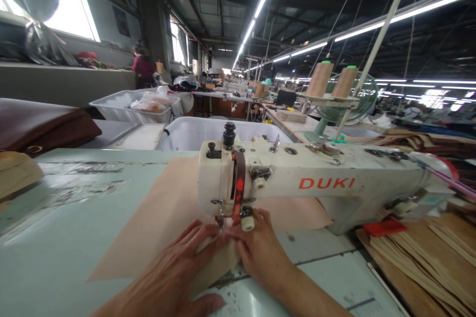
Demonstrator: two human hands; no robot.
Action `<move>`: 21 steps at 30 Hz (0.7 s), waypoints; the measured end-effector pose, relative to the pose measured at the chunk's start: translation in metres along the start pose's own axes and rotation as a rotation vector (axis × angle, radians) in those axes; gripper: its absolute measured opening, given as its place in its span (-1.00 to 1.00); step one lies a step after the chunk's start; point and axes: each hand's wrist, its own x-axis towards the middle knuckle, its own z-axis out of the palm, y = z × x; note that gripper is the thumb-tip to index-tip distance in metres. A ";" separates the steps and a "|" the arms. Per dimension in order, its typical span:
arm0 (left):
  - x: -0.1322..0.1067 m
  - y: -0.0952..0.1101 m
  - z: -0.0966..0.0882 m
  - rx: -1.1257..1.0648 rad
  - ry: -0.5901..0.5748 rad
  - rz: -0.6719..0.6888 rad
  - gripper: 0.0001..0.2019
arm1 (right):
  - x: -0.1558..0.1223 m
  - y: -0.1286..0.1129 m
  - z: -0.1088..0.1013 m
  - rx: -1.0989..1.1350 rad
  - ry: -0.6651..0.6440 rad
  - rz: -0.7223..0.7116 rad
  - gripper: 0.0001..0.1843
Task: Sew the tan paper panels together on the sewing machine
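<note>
The beige sheet point(148, 228) lies on the table point(44, 237) beneath the sewing machine point(275, 178), its long axis apparently left-to-right, one corner pointing near-left. The left hand point(182, 257) lies loosely open on it; whether the right hand point(264, 247), curled, pinches it, I cannot tell. A white bin point(128, 115) holds plastic bags point(152, 102); the machine hides the sheet's middle.

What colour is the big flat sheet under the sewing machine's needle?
The sheet is pale pinkish beige, seen best in the head view.

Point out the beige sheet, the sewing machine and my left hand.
Beige sheet point(148, 228): head view, flat left part.
Sewing machine point(320, 166): head view, long arm.
Left hand point(178, 255): head view, its back.
</note>
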 end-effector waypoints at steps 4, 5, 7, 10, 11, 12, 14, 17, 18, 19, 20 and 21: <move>0.001 -0.004 0.001 0.030 0.024 0.017 -0.28 | 0.000 0.000 0.002 0.006 0.021 0.023 -0.51; 0.001 -0.004 0.002 0.039 0.022 0.016 -0.27 | 0.000 0.000 0.002 0.009 0.030 0.023 -0.51; 0.002 -0.005 0.003 0.050 0.018 0.011 -0.26 | 0.000 0.000 0.003 0.016 0.043 0.024 -0.52; 0.002 -0.004 0.004 0.044 0.019 0.018 -0.24 | 0.001 0.001 0.003 0.029 0.051 0.031 -0.50; 0.003 -0.004 0.004 0.038 0.020 0.018 -0.23 | 0.001 0.001 0.003 0.037 0.056 0.032 -0.49; 0.003 -0.003 0.005 0.032 0.020 0.018 -0.22 | 0.001 0.000 0.003 0.043 0.062 0.034 -0.50; 0.004 -0.003 0.006 0.025 0.005 0.012 -0.22 | 0.001 0.000 0.003 0.054 0.072 0.039 -0.52; 0.005 -0.003 0.008 0.013 -0.036 -0.011 -0.22 | 0.001 -0.001 0.004 0.056 0.061 0.064 -0.57; 0.005 -0.004 0.008 0.005 -0.045 -0.020 -0.21 | 0.001 -0.001 0.003 0.053 0.054 0.075 -0.57; 0.006 -0.004 0.009 -0.006 -0.051 -0.031 -0.20 | 0.001 -0.001 0.003 0.047 0.047 0.088 -0.57; 0.006 -0.005 0.009 -0.016 -0.056 -0.039 -0.19 | 0.001 0.001 0.002 0.035 0.034 0.101 -0.59; 0.006 -0.006 0.009 -0.024 -0.061 -0.046 -0.18 | 0.003 0.002 0.001 0.019 0.016 0.111 -0.62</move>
